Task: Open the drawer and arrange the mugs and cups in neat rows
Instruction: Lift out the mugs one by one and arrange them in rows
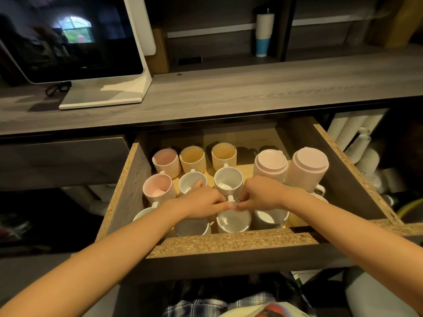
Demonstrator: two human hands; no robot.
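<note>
Drawer open; my left hand and right hand, fingers curled, both pinch white mug at far rim.

Left forearm and right forearm are bare, and I'm wearing black-and-white plaid fabric down below.

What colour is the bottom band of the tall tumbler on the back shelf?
Blue, on the tall white tumbler; head view.

There is only one view, from a wide-angle camera on the person's head. It faces forward and down, close above the open drawer, which fills the middle. The counter and the monitor are further away, in the upper part.
</note>
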